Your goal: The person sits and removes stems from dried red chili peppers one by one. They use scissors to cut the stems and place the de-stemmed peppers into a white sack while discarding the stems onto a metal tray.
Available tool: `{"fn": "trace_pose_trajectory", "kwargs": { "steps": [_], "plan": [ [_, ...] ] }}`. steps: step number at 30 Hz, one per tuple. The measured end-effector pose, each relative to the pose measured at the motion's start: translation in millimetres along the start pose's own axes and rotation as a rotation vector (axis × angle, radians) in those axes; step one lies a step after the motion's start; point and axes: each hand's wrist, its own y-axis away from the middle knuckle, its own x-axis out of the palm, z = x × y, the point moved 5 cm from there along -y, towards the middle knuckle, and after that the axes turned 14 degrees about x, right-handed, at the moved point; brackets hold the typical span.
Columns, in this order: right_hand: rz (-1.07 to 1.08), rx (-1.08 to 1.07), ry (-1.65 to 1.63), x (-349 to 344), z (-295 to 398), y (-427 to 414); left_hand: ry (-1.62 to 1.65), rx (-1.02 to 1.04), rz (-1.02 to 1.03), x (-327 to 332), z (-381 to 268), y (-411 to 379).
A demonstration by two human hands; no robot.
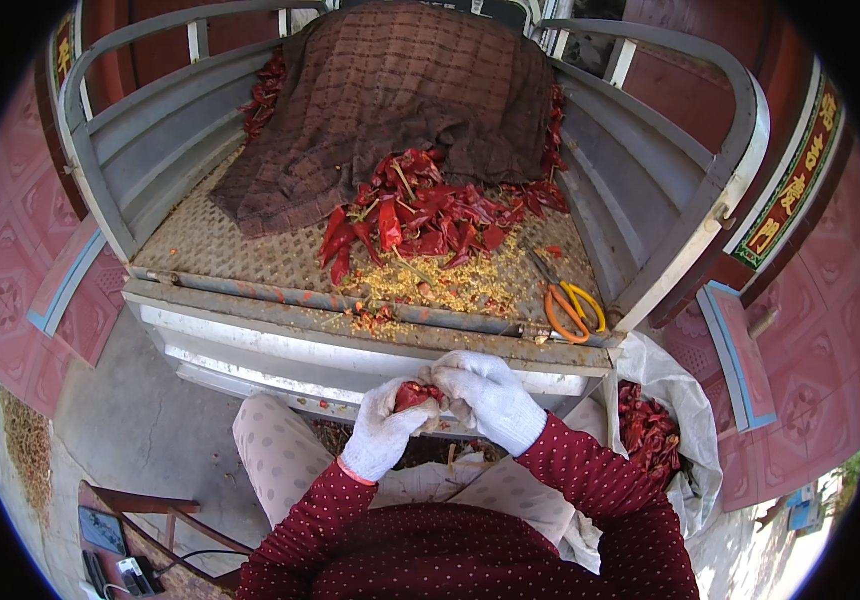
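Note:
A dried red chili pepper (409, 396) sits in my left hand (387, 427), which wears a white knit glove. My right hand (486, 397), gloved the same way, meets it at the pepper's end with fingers bent and pinched together. What lies between the right fingertips is hidden. Both hands are over my lap, just in front of the metal tailgate (250, 337). Beyond them, a pile of dried red chilies (437, 217) rests on the cart bed, with loose yellow seeds (437, 281) scattered before it. Scissors with orange and yellow handles (571, 306) lie to the right of the seeds.
A brown checked cloth (400, 90) covers a large heap behind the chilies. Metal side rails (700, 172) border the bed. At my right stands a white woven sack (689, 420) holding red chilies. A wooden chair (167, 547) with a phone (101, 529) is at lower left.

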Motion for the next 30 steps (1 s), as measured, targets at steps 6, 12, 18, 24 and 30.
{"fn": "trace_pose_trajectory", "kwargs": {
  "steps": [6, 12, 18, 24, 30],
  "plan": [
    [-0.030, -0.046, -0.108, -16.9, -10.8, -9.7, 0.037, 0.018, -0.011, 2.5, 5.8, -2.3],
    [-0.220, -0.660, 0.951, -5.7, 29.4, 25.2, 0.053, -0.022, 0.011, -7.5, 20.1, -1.7],
    [-0.258, -0.717, 1.205, 8.8, 36.4, 22.2, -0.425, 0.243, 0.146, -8.6, 6.8, -7.4],
    [-0.155, -0.484, 0.570, -5.2, 14.9, 5.4, -0.740, 0.595, 0.137, 0.3, -10.9, -10.0],
    [-0.054, -0.108, -0.286, -2.1, -24.2, -5.5, -0.880, 0.734, 0.148, 7.0, -18.2, -11.5]
  ]
}}
